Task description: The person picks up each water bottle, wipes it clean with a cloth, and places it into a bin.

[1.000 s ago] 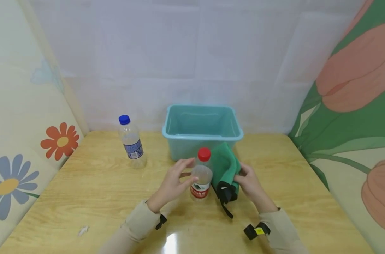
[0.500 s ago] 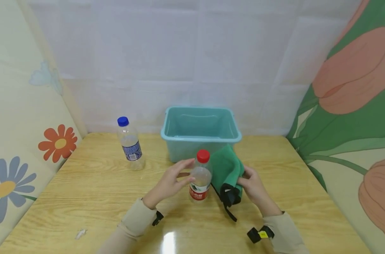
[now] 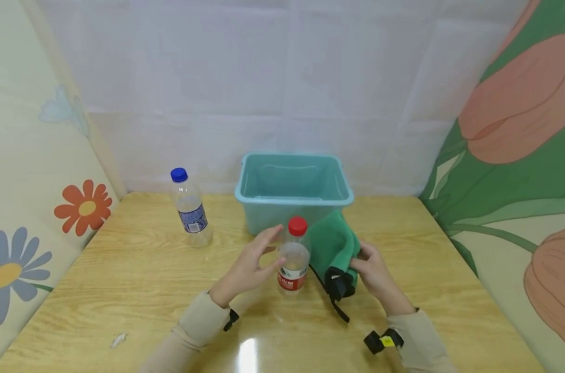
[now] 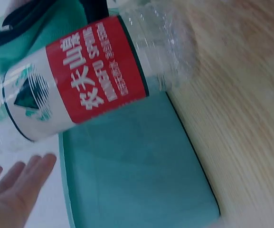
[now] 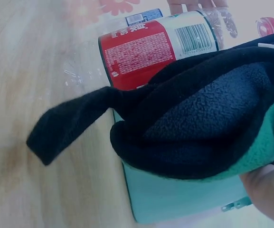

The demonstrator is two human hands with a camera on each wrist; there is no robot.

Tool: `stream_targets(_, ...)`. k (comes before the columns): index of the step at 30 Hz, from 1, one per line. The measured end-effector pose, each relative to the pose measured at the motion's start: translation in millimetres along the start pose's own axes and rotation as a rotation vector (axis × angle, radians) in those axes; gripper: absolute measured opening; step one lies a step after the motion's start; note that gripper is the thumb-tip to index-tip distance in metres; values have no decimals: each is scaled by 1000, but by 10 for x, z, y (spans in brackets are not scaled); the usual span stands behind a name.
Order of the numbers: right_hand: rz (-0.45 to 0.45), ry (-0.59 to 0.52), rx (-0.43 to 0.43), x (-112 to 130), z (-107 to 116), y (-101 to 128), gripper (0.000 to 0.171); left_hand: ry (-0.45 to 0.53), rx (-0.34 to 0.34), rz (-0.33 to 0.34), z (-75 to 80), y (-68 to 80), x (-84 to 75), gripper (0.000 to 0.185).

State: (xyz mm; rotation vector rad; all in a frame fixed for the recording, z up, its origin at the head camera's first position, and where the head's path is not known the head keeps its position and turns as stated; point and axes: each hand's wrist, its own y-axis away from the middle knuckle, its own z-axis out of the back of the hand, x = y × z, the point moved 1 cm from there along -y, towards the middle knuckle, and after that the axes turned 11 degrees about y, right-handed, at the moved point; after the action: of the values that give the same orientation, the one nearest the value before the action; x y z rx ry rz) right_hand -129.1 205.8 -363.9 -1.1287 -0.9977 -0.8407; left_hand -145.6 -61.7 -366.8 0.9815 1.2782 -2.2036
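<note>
A clear plastic bottle (image 3: 293, 259) with a red cap and a red-and-white label stands upright on the table. My left hand (image 3: 252, 267) is beside its left side, fingers spread; in the left wrist view the fingertips (image 4: 45, 166) show apart from the bottle. To the right of the bottle, my right hand (image 3: 373, 269) pinches a green fleece item (image 3: 331, 241) with black trim. Its opening faces the right wrist camera, showing a dark fleece lining (image 5: 208, 104) and a dangling black strap (image 5: 70, 123). The fingers behind the fabric are hidden.
Behind the bottle and fleece item is a light-blue plastic bin (image 3: 294, 202). A second clear bottle (image 3: 192, 217) with a blue cap stands at the back left. A small white scrap (image 3: 118, 340) lies at the front left. Patterned panels flank the wooden table (image 3: 170, 290).
My right hand has shifted slightly right with the fleece item, widening its gap from my left hand. My left hand and the bottle keep nearly the same places.
</note>
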Motion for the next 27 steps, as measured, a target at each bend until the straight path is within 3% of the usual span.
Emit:
stream_targets(5, -16, 66, -25, 70, -11, -48, 42, -111, -148, -26, -79, 6, -54, 55)
stream_targets(8, -15, 103, -32, 117, -28, -105, 40, -151, -186, -16, -123, 4, -68, 55)
stream_targets(15, 22, 118, 0, 171, -99, -221, 38, -196, -212, 18, -175, 9, -52, 58)
stream_targets(27, 66, 166, 53, 151, -180, -324, 33, -144, -183, 61, -163, 8, -7, 57)
